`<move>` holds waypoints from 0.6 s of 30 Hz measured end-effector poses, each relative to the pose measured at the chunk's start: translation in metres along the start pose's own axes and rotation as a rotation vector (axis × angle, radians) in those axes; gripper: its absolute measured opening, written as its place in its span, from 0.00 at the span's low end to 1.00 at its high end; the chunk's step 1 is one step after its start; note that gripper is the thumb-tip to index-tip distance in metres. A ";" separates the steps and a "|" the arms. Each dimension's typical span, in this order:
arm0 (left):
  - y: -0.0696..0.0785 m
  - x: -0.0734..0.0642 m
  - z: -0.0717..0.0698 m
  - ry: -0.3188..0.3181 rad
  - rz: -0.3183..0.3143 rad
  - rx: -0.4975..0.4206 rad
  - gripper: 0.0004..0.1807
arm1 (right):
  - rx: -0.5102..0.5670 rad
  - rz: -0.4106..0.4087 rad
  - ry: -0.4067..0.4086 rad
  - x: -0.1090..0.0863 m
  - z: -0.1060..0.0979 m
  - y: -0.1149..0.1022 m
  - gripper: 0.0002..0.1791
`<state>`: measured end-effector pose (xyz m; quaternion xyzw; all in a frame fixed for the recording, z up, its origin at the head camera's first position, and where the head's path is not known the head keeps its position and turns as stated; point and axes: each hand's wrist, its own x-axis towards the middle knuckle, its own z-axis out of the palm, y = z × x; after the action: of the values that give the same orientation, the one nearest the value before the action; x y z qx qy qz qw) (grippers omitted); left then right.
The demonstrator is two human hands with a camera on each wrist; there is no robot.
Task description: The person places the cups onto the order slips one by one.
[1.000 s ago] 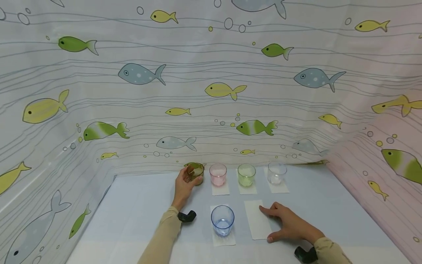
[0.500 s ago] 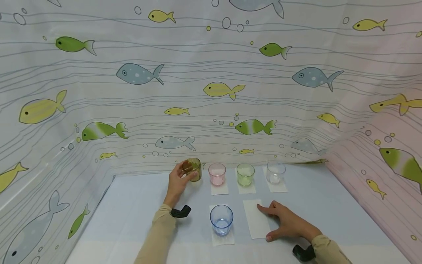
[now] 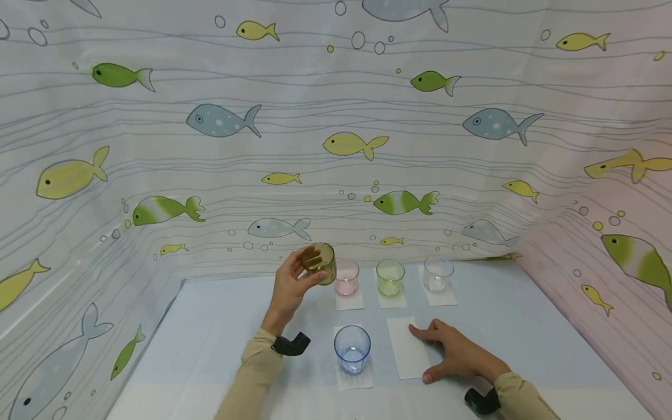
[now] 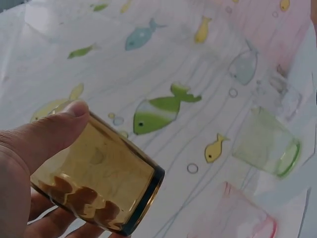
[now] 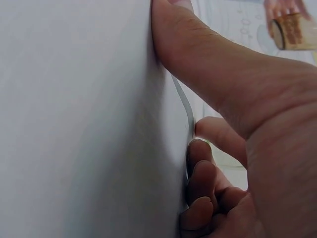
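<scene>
My left hand [image 3: 286, 291] holds an amber glass [image 3: 325, 271] up off the table at the back, left of the pink glass and partly overlapping it. In the left wrist view the thumb lies on one side of the amber glass [image 4: 109, 168], and the other fingers show through from behind. On the table my right hand [image 3: 462, 353] rests beside a white paper piece [image 3: 405, 350]; index fingertip and thumb tip touch its right edge. The right wrist view shows the other fingers loosely bent on the surface. A blue glass [image 3: 352, 350] stands on another paper piece to the left.
Along the back stand a pink glass [image 3: 349, 286], a pale green glass [image 3: 391, 279] and a clear glass [image 3: 438, 277], each on a white paper piece. Behind the table [image 3: 210, 338] rises a fish-patterned curtain [image 3: 294, 146].
My left hand has lifted the amber glass off the table, first drawing slightly left and then moving right and up toward the pink glass. My right hand stays in place.
</scene>
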<state>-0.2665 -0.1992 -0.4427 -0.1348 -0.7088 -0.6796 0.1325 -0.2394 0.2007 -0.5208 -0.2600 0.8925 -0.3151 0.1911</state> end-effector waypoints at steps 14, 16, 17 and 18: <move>0.042 -0.033 0.071 -0.085 0.050 -0.142 0.40 | 0.002 -0.018 0.015 0.000 0.001 0.002 0.59; 0.045 -0.039 0.082 -0.102 0.041 -0.159 0.41 | 0.002 -0.028 0.014 0.000 0.000 0.002 0.59; 0.047 -0.042 0.087 -0.112 0.037 -0.162 0.41 | 0.002 -0.037 0.014 0.000 0.000 0.003 0.59; 0.047 -0.045 0.092 -0.121 0.031 -0.161 0.41 | 0.002 -0.041 0.013 0.000 0.000 0.003 0.58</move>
<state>-0.2071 -0.1060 -0.4194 -0.1966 -0.6565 -0.7228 0.0886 -0.2408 0.2026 -0.5226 -0.2760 0.8879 -0.3216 0.1791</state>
